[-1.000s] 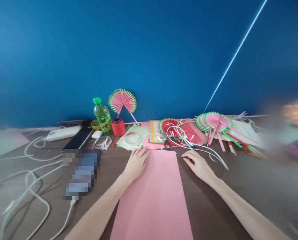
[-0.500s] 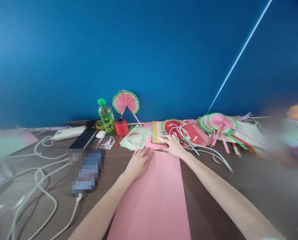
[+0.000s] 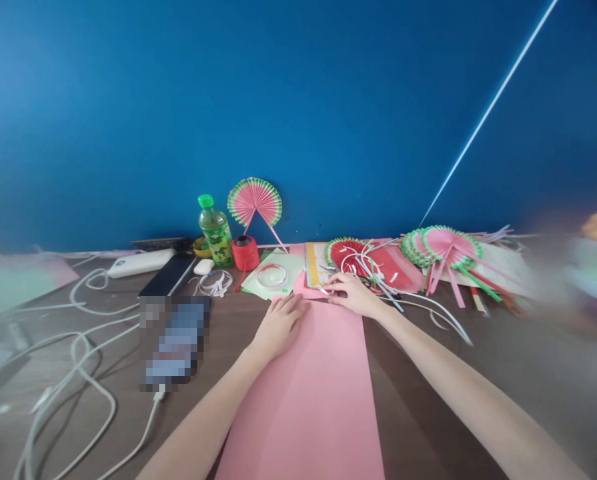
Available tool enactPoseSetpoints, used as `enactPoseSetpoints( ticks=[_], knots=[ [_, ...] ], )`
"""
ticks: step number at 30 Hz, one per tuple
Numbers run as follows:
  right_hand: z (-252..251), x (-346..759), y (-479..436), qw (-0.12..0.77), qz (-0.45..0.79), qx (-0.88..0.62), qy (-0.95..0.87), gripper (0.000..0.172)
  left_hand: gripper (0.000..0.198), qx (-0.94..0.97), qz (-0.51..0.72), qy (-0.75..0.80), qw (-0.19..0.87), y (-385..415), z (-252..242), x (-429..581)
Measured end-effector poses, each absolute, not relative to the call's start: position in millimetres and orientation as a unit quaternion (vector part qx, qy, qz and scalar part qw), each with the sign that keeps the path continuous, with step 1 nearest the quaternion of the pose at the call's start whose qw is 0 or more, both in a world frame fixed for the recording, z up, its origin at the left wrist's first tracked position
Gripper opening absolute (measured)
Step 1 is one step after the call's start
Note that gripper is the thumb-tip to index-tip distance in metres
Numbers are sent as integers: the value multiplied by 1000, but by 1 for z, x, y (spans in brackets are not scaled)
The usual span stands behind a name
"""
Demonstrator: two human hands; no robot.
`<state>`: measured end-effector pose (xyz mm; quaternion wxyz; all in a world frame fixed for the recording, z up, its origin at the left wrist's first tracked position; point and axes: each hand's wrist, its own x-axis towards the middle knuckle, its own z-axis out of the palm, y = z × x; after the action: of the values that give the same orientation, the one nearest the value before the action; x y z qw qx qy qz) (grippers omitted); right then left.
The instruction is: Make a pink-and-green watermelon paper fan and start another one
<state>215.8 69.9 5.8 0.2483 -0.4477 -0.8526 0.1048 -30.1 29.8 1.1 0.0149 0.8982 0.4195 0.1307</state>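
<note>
A long sheet of pink paper (image 3: 305, 400) lies on the dark table and runs toward me. My left hand (image 3: 281, 325) rests flat on its far left corner, fingers stretched out and holding nothing. At the sheet's far edge, my right hand (image 3: 353, 293) has its fingers bent together around a small white piece (image 3: 323, 290), whose exact kind I cannot make out. Just beyond that hand are a yellow-edged sheet (image 3: 314, 261) and a red pleated paper fan (image 3: 351, 253) with a green rim, partly covered by thin white strips (image 3: 373, 267).
Several pink and green fans (image 3: 441, 247) lie at the right; another fan (image 3: 255, 203) leans on the blue wall. A green-capped bottle (image 3: 217, 233) and a red thread spool (image 3: 245, 253) stand at the back. To the left are a blurred-out phone (image 3: 178, 343) and white cables (image 3: 85, 363).
My right hand has come slightly nearer to the pink sheet's far edge, and the small white piece at its fingertips has shifted with it. My left hand stays in place.
</note>
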Motion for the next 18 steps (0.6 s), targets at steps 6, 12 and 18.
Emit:
enactPoseSetpoints(
  ticks=[6,12,18],
  knots=[
    [4,208,63,305,128,-450,-829,12,40,900,122,419,6,29,3,-28],
    [8,205,58,326,138,-474,-807,19,38,894,119,432,-5,24,8,-24],
    [14,208,56,365,158,-506,-765,20,38,889,137,437,-22,18,12,-19]
  ],
)
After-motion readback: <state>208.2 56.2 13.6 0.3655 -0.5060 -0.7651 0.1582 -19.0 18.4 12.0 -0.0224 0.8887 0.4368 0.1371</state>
